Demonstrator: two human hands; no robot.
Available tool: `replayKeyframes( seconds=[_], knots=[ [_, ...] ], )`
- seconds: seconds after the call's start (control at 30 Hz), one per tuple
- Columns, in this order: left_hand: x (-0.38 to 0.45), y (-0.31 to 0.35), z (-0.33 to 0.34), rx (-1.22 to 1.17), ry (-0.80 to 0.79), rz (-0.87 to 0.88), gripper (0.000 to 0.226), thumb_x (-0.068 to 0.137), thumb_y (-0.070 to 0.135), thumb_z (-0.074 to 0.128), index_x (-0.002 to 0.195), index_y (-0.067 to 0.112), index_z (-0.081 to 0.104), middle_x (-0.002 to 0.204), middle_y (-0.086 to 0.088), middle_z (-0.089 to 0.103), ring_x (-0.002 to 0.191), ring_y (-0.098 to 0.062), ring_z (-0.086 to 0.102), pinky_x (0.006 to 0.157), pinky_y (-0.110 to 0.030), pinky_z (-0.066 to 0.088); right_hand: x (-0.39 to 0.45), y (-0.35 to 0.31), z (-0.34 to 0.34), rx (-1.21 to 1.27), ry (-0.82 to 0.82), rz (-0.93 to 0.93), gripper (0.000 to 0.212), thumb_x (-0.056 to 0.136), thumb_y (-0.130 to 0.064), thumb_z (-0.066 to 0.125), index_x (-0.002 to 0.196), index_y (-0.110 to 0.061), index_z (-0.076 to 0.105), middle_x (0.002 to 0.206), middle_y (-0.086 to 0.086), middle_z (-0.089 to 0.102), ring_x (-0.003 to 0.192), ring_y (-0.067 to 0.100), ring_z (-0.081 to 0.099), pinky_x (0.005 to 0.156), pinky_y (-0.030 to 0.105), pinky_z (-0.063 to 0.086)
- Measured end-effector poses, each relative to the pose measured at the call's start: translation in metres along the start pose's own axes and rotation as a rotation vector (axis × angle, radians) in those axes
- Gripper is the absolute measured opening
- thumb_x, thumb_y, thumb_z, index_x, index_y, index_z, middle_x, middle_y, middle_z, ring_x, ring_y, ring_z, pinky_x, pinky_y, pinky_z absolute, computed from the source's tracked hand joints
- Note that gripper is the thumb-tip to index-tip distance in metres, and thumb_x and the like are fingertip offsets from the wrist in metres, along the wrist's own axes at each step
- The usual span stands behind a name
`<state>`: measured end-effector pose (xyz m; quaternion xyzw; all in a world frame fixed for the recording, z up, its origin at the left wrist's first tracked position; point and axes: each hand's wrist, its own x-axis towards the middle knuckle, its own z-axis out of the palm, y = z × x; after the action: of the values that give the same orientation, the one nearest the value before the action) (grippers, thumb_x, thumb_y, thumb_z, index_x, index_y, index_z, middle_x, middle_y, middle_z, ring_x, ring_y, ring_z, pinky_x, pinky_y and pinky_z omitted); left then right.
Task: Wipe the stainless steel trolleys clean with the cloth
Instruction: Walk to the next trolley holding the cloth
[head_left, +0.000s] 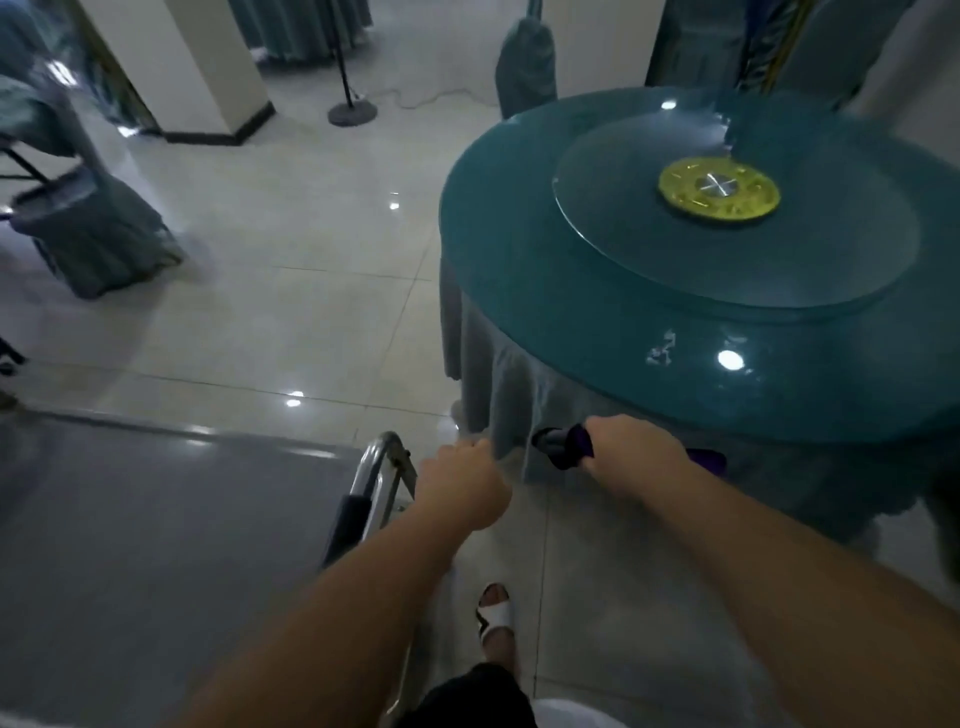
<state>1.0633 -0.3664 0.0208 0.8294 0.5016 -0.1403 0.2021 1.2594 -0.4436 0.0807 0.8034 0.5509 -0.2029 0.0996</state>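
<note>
A: Where's your cloth (569, 447)?

B: It's bunched in your right hand (631, 447), fingers curled round it, purple ends sticking out both sides, just in front of the round bench (498, 249).

A: And the trolley (156, 519)?

B: Low on your left. Your left hand (462, 488) is beside its handle (382, 462), fingers curled; I cannot tell whether it grips anything.

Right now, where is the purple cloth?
In the head view, the purple cloth is gripped in the right hand, low and right of centre, beside the round table's hanging skirt, apart from the trolley at lower left.
</note>
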Motion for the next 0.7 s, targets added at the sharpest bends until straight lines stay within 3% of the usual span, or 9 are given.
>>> replayKeyframes(
  seconds=[0.17,0.37,0.6,0.7],
  knots=[
    [0.085,-0.019,-0.041,-0.030,0.002,-0.032,0.049,0.097,0.047,0.052,0.140,0.025,0.050,0.132,-0.006,0.059,0.112,-0.028,0.058,0.082,-0.041,0.042,0.079,0.003,-0.042,-0.009,-0.013,0.009,0.018,0.100,-0.039,0.055,0.105,-0.022,0.052,0.099,0.000,0.059,0.088,0.024,0.062,0.083,0.046,0.058],
    [0.171,-0.040,-0.086,-0.063,0.017,-0.093,0.053,0.098,0.047,0.056,0.146,0.024,0.047,0.133,-0.005,0.058,0.101,-0.022,0.053,0.079,-0.037,0.041,0.181,0.005,-0.079,0.073,-0.047,0.032,0.019,0.099,-0.038,0.058,0.101,-0.020,0.053,0.095,0.002,0.062,0.085,0.023,0.062,0.082,0.045,0.058],
    [0.262,-0.064,-0.140,-0.117,0.017,-0.249,0.055,0.102,0.044,0.053,0.151,0.021,0.045,0.143,-0.009,0.053,0.122,-0.031,0.056,0.096,-0.044,0.048,0.315,-0.006,-0.121,0.116,-0.105,-0.052,0.021,0.098,-0.037,0.060,0.094,-0.017,0.055,0.091,0.003,0.064,0.081,0.022,0.063,0.078,0.042,0.059],
    [0.297,-0.074,-0.171,-0.112,0.037,-0.337,0.052,0.103,0.041,0.050,0.150,0.019,0.046,0.142,-0.009,0.053,0.122,-0.031,0.055,0.093,-0.043,0.045,0.373,-0.017,-0.152,0.134,-0.093,-0.114,0.022,0.098,-0.036,0.060,0.092,-0.015,0.057,0.089,0.005,0.065,0.078,0.023,0.063,0.071,0.039,0.057]
  ],
)
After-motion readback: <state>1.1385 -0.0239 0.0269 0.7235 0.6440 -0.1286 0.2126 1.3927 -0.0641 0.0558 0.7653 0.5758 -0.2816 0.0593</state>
